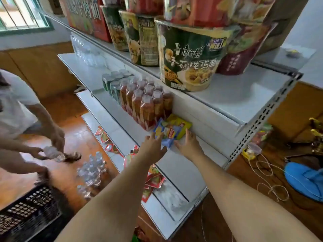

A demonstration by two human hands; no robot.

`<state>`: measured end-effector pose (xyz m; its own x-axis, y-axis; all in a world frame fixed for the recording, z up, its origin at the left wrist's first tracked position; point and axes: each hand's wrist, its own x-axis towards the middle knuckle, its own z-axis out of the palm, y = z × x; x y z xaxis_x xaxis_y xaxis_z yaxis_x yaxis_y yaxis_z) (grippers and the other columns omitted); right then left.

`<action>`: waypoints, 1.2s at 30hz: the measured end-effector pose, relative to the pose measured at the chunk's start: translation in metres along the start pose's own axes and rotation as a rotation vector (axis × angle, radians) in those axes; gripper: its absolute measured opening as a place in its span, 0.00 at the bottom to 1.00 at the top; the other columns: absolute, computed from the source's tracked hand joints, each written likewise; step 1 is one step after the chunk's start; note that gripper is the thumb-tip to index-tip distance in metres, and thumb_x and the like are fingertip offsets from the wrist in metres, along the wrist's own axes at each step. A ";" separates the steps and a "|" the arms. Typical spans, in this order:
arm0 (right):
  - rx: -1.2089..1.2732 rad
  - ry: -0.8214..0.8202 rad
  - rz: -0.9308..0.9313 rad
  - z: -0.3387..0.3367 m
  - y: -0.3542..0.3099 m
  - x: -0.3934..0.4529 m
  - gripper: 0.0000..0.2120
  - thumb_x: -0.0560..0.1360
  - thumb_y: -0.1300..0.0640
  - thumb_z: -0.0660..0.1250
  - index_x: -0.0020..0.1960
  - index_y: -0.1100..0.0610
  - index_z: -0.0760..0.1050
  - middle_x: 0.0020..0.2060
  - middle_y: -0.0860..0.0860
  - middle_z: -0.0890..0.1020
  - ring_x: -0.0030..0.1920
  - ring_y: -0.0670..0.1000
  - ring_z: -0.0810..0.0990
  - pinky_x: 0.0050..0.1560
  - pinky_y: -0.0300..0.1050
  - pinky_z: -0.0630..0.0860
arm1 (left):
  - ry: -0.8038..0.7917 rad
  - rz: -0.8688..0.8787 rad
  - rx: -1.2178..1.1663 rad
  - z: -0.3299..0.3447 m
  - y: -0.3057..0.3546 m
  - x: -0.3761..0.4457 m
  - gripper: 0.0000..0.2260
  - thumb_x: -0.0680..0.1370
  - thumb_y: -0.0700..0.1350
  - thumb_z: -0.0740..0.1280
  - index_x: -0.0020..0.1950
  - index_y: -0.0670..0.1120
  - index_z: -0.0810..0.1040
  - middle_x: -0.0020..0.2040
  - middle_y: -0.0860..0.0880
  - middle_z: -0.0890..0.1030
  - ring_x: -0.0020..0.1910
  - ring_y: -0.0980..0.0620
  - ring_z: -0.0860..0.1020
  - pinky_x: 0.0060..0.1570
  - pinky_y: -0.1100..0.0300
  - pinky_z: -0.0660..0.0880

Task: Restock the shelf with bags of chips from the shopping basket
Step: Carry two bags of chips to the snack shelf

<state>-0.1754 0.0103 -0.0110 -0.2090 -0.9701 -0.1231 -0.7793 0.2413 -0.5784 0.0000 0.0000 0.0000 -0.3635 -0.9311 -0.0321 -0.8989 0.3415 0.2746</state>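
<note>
Blue chip bag (168, 135) and yellow bag (180, 124) already lie on the shelf (183, 165). Your left hand (154, 145) and right hand (187, 144), fingers straight, touch the blue one, gripping nothing. Basket is unseen, so I cannot tell what remains.

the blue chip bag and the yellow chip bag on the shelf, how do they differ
The crinkly blue chip bag lies in front, nearer the shelf edge; the glossy yellow chip bag sits behind it, close to the back panel. The blue bag partly overlaps the yellow one. The left hand touches the blue bag with straight fingers, while neither hand touches the yellow one; the right hand rests beside them. Both lie flat on the same white metal shelf, beside the red bottles.
</note>
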 end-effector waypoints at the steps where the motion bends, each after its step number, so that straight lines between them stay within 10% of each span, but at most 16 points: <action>1: 0.028 0.035 0.023 0.004 0.000 0.012 0.44 0.74 0.43 0.68 0.79 0.58 0.48 0.74 0.63 0.60 0.71 0.64 0.65 0.67 0.54 0.67 | -0.007 -0.019 -0.013 0.004 -0.001 0.010 0.33 0.77 0.56 0.63 0.78 0.51 0.53 0.73 0.41 0.63 0.66 0.35 0.68 0.60 0.42 0.73; 11: 0.598 0.204 0.200 0.027 0.000 0.077 0.22 0.74 0.53 0.72 0.64 0.60 0.74 0.62 0.58 0.79 0.62 0.57 0.78 0.52 0.40 0.70 | -0.021 -0.205 -0.056 0.048 -0.012 0.065 0.40 0.75 0.67 0.61 0.79 0.52 0.45 0.76 0.41 0.60 0.71 0.37 0.65 0.66 0.44 0.66; 21: 0.816 0.115 0.425 0.038 0.009 0.119 0.22 0.77 0.51 0.66 0.67 0.61 0.72 0.65 0.54 0.76 0.63 0.55 0.76 0.48 0.40 0.71 | 0.045 -0.301 -0.136 0.057 -0.025 0.087 0.47 0.68 0.67 0.70 0.78 0.49 0.51 0.71 0.44 0.68 0.67 0.41 0.70 0.63 0.46 0.69; 25: 1.087 0.026 0.505 0.039 0.008 0.111 0.18 0.73 0.52 0.70 0.60 0.58 0.77 0.55 0.52 0.82 0.44 0.50 0.81 0.30 0.36 0.73 | 0.005 -0.332 -0.302 0.049 -0.030 0.078 0.33 0.66 0.62 0.75 0.65 0.50 0.70 0.58 0.48 0.78 0.55 0.45 0.77 0.53 0.50 0.75; 36: 0.974 0.119 0.407 -0.013 0.007 0.020 0.08 0.76 0.55 0.62 0.52 0.52 0.78 0.53 0.57 0.83 0.45 0.54 0.82 0.45 0.53 0.81 | -0.057 -0.273 -1.141 -0.026 -0.032 0.024 0.14 0.71 0.42 0.76 0.56 0.44 0.82 0.50 0.48 0.84 0.44 0.53 0.81 0.40 0.70 0.76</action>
<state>-0.1924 -0.0074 -0.0071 -0.4448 -0.7996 -0.4036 0.1603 0.3722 -0.9142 0.0260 -0.0363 0.0155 -0.2290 -0.9385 -0.2584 -0.2190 -0.2089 0.9531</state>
